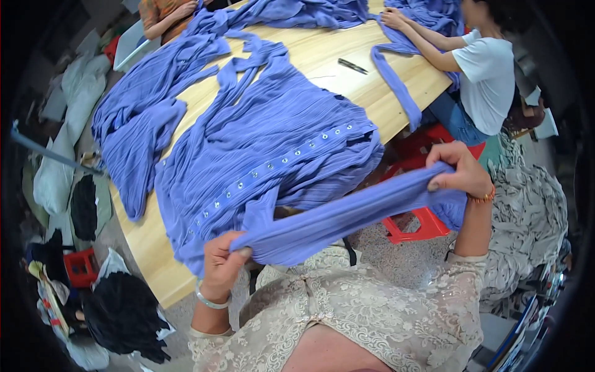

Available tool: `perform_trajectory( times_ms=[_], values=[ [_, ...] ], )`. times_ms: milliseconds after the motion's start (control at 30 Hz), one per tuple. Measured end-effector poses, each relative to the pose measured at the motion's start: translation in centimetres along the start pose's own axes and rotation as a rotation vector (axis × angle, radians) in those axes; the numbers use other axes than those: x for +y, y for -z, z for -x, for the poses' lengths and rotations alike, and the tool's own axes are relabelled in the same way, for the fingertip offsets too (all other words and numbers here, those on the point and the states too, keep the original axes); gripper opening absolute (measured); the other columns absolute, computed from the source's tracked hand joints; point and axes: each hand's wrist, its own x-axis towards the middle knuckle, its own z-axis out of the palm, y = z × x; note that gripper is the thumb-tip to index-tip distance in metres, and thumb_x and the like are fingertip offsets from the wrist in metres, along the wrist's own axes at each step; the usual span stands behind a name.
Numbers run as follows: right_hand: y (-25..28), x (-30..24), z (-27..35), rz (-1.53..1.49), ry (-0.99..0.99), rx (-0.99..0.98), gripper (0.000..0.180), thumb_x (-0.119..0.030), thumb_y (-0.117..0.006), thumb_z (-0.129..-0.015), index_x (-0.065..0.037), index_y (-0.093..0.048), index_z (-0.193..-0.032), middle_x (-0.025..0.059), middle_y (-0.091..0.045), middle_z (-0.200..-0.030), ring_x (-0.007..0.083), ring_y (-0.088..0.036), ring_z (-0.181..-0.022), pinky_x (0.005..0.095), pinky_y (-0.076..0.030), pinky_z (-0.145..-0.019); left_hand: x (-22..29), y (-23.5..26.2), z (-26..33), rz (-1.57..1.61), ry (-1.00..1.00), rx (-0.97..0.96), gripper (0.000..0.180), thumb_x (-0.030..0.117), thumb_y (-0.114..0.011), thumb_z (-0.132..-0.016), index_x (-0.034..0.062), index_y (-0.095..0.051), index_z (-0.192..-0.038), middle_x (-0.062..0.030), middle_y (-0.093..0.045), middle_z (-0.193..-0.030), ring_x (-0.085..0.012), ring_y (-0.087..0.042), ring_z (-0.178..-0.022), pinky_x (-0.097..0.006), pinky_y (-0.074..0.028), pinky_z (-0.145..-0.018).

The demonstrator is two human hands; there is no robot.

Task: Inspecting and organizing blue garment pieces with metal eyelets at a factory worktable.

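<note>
- Fabric strip of ribbed periwinkle-blue knit (347, 217), long and flat, stretches slantwise before the wearer's lace-clad chest;
- left hand (224, 260) pinches its lower end between thumb and fingers; right hand (460, 170), well apart and higher, grips near the other end, with loose cloth hanging beside the wrist;
- heap of black cloth (121, 310) lies at lower left, with crumpled white wrapping (113, 263) at its edge; whether the wrapping holds any of it, I cannot tell;
- periwinkle-blue ribbed garment with a row of round silvery fasteners (269, 164) lies rumpled on a pale wooden table (145, 254);
- red plastic stool (418, 224) stands to the right, with a big heap of grey cloth (527, 217) beyond;
- bulging whitish sacks (59, 167) slump along the left; their contents are hidden;
- small black snips (352, 66) lie farther up the table;
- co-worker in a white T-shirt (486, 74) has both hands on blue cloth at the far right
</note>
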Motion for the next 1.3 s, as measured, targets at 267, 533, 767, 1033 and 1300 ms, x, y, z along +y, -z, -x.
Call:
perform_trajectory(
  times_ms=[267,533,767,1033,1300],
  values=[
    [1.3,0.3,-9.7,-0.223,0.163,0.047,0.023,-0.012,-0.077,-0.081,-0.001,-0.064,-0.097,-0.0023,-0.062,-0.089,0.0040,-0.056,-0.081,0.0193,-0.045,-0.072,1.0,2.3,-3.6,0.151,0.000,0.186,0.016,0.015,-0.070,-0.089,0.0011,-0.062,-0.088,0.0005,-0.063,-0.081,-0.0053,-0.051,-0.073,-0.022,-0.040,-0.067],
    [1.1,5.4,-23.8,0.133,0.050,-0.055,0.021,-0.015,-0.072,-0.085,-0.002,-0.069,-0.101,-0.0005,-0.068,-0.090,0.0073,-0.061,-0.086,0.0244,-0.049,-0.077,-0.7,5.5,-6.3,-0.181,0.121,0.498,0.012,0.015,-0.070,-0.091,0.0033,-0.066,-0.091,0.0078,-0.057,-0.079,-0.0004,-0.045,-0.070,-0.017,-0.036,-0.062],
    [0.3,4.1,-36.8,0.684,0.075,0.413,0.022,-0.024,-0.069,-0.084,-0.008,-0.070,-0.099,0.0111,-0.068,-0.096,0.0285,-0.066,-0.094,0.0390,-0.052,-0.083,0.1,8.6,-8.2,-0.374,0.241,0.537,0.013,0.006,-0.069,-0.089,0.0014,-0.064,-0.100,0.0032,-0.060,-0.084,-0.0021,-0.051,-0.071,-0.017,-0.042,-0.064],
    [-0.9,6.6,-53.5,0.894,0.225,0.471,0.036,-0.021,-0.067,-0.083,-0.018,-0.064,-0.119,0.0131,-0.050,-0.134,0.0321,-0.048,-0.125,0.0452,-0.043,-0.103,0.9,12.4,-22.9,-1.018,-0.062,0.421,0.034,0.020,-0.075,-0.083,0.0006,-0.061,-0.107,-0.0133,-0.061,-0.100,-0.0277,-0.057,-0.093,-0.037,-0.046,-0.079],
    [0.5,4.5,-54.1,0.446,0.441,0.324,0.016,-0.021,-0.067,-0.084,-0.008,-0.068,-0.094,0.0115,-0.068,-0.094,0.0269,-0.066,-0.091,0.0377,-0.052,-0.080,-4.0,13.4,-33.5,-1.279,-0.079,0.315,0.062,0.038,-0.080,-0.074,0.0011,-0.057,-0.118,-0.0175,-0.059,-0.106,-0.0358,-0.055,-0.102,-0.046,-0.045,-0.087]
  ],
)
